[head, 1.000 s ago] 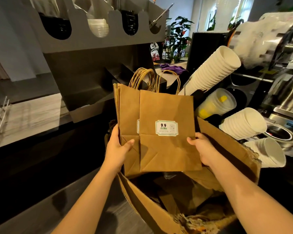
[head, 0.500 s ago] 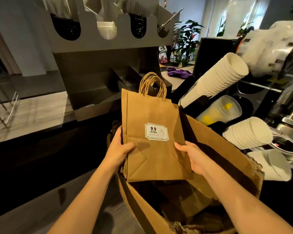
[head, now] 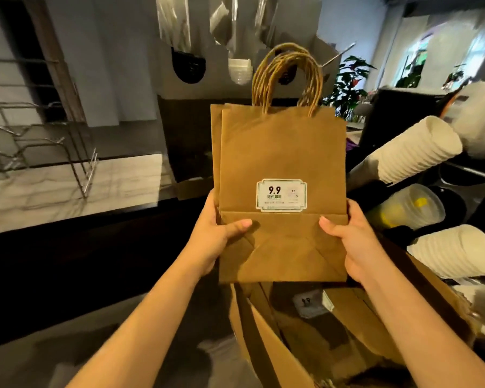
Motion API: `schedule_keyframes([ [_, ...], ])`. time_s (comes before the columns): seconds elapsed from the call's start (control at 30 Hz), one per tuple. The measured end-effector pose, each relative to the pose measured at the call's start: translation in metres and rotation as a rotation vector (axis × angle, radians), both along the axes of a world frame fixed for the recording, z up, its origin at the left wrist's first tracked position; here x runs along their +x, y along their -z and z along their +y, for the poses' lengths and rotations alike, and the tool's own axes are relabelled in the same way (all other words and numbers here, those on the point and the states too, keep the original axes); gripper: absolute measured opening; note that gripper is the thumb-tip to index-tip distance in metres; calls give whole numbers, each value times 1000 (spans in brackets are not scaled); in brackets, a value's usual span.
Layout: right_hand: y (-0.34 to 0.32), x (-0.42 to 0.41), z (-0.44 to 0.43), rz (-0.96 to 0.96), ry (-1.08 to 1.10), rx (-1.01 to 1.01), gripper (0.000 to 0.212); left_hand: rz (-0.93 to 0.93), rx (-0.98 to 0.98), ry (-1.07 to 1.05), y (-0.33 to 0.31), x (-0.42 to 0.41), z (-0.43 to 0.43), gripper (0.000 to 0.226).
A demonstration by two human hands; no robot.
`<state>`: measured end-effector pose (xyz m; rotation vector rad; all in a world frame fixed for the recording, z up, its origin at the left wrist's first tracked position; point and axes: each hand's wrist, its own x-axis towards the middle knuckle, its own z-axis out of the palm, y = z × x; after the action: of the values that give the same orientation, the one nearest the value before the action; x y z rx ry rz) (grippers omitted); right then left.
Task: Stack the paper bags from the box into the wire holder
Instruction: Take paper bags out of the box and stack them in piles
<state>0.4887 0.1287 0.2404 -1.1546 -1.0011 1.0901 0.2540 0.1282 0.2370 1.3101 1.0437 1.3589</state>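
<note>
A small bundle of flat brown paper bags [head: 282,152] with twisted handles and a white "9.9" sticker stands upright in the air at the centre. My left hand [head: 216,236] grips its lower left edge, thumb across the front. My right hand [head: 347,242] grips the lower right edge the same way. Below them lies the open cardboard box [head: 277,345] with more bags inside. The wire holder [head: 39,147] stands on the pale counter at the far left, well apart from the bags.
Sleeves of white paper cups [head: 412,152] and clear plastic lids [head: 409,208] jut out at the right. A grey cup dispenser shelf [head: 213,60] hangs behind the bags. A dark counter front [head: 81,261] runs below the pale counter top [head: 67,186].
Both hands have squared the bags into one bundle and lifted it up out of the box. The view has turned left, bringing the wire holder into sight.
</note>
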Motion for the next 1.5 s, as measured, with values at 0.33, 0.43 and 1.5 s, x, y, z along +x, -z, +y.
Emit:
schedule_keyframes([
  [0.33, 1, -182, -25, -67, -138, 107, 51, 428, -52, -302, -4, -176, -52, 88],
  [0.43, 40, -246, -35, -96, -230, 70, 44, 429, -116, -359, 27, -235, -76, 81],
  [1.5, 259, -446, -120, -707, -583, -552, 4, 709, -976, -530, 233, -396, -216, 44],
])
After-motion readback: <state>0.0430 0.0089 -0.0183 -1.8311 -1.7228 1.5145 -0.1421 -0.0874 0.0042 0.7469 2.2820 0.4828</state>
